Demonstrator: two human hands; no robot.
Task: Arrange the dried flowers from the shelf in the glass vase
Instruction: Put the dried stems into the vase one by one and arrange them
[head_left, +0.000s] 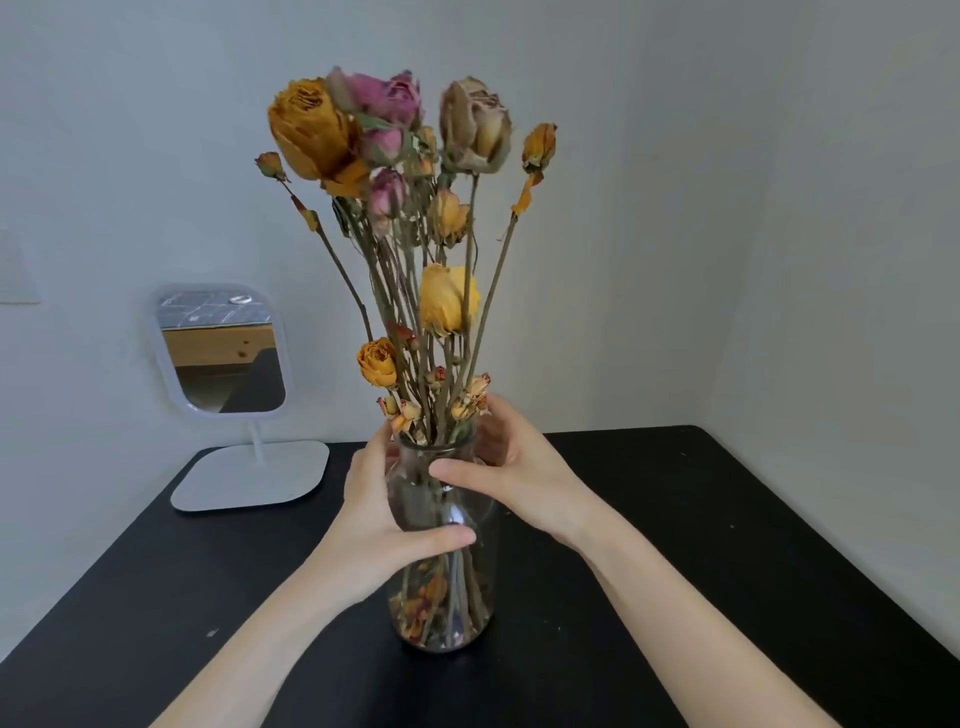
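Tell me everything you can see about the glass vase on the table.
The glass vase is clear and bottle-shaped, with a narrow neck above a wider round body. It stands upright on the black table. Dried flowers fill its mouth, and their stems and some loose petals show through the glass at the bottom. The left hand grips its body and the right hand grips its neck, with both thumbs across the front.

This is a room in a home, likely a bedroom. A white vanity mirror stands on a black counter set in a corner of plain white walls. Its glass reflects a wooden rail under grey patterned fabric. Dried flowers fill a glass vase.
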